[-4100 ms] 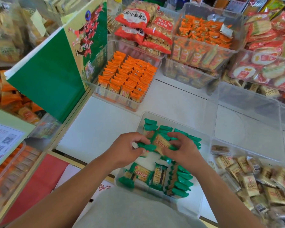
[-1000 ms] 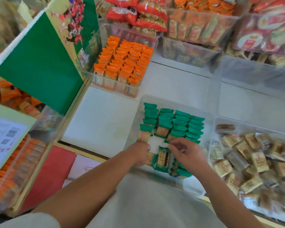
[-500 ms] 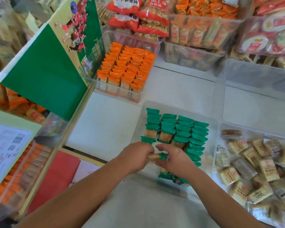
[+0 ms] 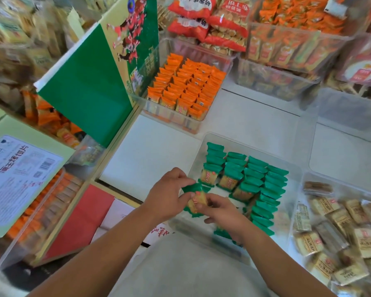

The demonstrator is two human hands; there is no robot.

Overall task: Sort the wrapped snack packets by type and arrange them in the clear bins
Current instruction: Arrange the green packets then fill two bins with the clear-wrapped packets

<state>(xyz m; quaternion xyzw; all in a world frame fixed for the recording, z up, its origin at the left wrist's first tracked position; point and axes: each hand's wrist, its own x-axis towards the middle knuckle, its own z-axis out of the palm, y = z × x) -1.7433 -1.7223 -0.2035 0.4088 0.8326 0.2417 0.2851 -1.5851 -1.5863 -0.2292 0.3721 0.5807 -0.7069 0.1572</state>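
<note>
A clear bin [image 4: 210, 139] in front of me holds several green-wrapped snack packets [image 4: 255, 174] standing in neat rows. Over the bin's near left corner, my left hand [image 4: 169, 195] and my right hand [image 4: 222, 212] together pinch one green packet [image 4: 196, 200], lifted above the bin floor. More green packets lie under my right hand, partly hidden. A bin of orange packets [image 4: 186, 86] stands farther back. A bin of loose brown packets [image 4: 341, 228] sits to the right.
A green carton [image 4: 88, 91] leans at the left beside the orange bin. A carton flap with a white label [image 4: 15, 174] juts in at the far left. Stacked bins of orange and red snack bags [image 4: 287, 39] line the back. An unfilled clear bin [image 4: 351, 116] stands at the right.
Both hands rose from the near end of the bin holding one green packet between them, now at its left corner. The view shifted slightly.
</note>
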